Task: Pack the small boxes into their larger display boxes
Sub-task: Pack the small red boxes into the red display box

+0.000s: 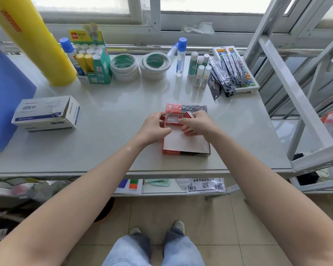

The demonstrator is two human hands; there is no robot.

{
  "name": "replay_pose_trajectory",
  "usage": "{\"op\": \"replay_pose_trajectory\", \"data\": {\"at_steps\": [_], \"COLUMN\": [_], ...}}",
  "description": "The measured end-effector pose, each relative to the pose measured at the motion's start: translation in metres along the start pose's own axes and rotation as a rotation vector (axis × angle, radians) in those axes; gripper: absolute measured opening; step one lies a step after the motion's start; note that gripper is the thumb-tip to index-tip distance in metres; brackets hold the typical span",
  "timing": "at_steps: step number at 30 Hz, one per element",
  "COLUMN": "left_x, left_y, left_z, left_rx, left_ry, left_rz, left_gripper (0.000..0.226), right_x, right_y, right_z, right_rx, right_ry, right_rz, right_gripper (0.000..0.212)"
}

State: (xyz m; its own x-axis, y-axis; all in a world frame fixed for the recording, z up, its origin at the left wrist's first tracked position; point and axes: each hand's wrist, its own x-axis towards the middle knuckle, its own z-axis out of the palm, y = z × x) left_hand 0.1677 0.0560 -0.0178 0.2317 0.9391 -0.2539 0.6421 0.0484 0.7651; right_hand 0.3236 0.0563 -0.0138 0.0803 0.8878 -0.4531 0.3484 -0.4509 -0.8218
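A red display box [183,144] with a white inside lies on the table in front of me, with its lid [186,108] propped at the far end. A small red and white box [173,119] sits at the far end of it. My left hand [156,127] grips that small box from the left. My right hand [198,122] pinches another small red box [189,115] next to the first one. Most of the display box's floor is bare white card.
A white paper-clip carton [46,114] lies at the left. At the back stand a yellow roll [33,39], a green glue-stick display box [94,60], tape rolls [140,67], glue bottles [181,56] and a tray of packets [233,68]. A metal rack [306,93] is at the right.
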Motion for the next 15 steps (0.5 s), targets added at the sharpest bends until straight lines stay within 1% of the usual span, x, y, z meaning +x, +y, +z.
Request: {"op": "replay_pose_trajectory", "data": {"at_steps": [2, 6, 7, 9, 11, 13, 15], "left_x": [0.001, 0.005, 0.007, 0.010, 0.016, 0.022, 0.028], "left_y": [0.000, 0.000, 0.000, 0.003, 0.004, 0.004, 0.003], "left_z": [0.000, 0.003, 0.004, 0.008, 0.012, 0.017, 0.020], "left_rx": [0.000, 0.000, 0.003, 0.018, 0.030, 0.048, 0.079], "left_ry": [0.001, 0.013, 0.024, 0.040, 0.061, 0.096, 0.129], "left_rz": [-0.003, -0.025, -0.022, -0.002, 0.003, -0.011, -0.017], "left_gripper": [0.051, 0.056, 0.058, 0.060, 0.068, 0.073, 0.071], "right_x": [-0.001, -0.003, -0.005, -0.007, -0.009, -0.008, -0.007], "right_y": [-0.003, -0.004, -0.004, -0.002, 0.001, 0.007, 0.012], "right_z": [-0.006, -0.015, -0.018, -0.021, -0.021, -0.021, -0.021], "right_rx": [-0.075, -0.097, -0.117, -0.181, -0.289, -0.448, -0.601], "right_ry": [0.013, 0.085, 0.085, 0.091, 0.129, 0.187, 0.218], "right_rz": [-0.029, -0.097, -0.108, -0.148, -0.213, -0.282, -0.317], "right_gripper": [0.019, 0.045, 0.045, 0.037, 0.030, 0.033, 0.037]}}
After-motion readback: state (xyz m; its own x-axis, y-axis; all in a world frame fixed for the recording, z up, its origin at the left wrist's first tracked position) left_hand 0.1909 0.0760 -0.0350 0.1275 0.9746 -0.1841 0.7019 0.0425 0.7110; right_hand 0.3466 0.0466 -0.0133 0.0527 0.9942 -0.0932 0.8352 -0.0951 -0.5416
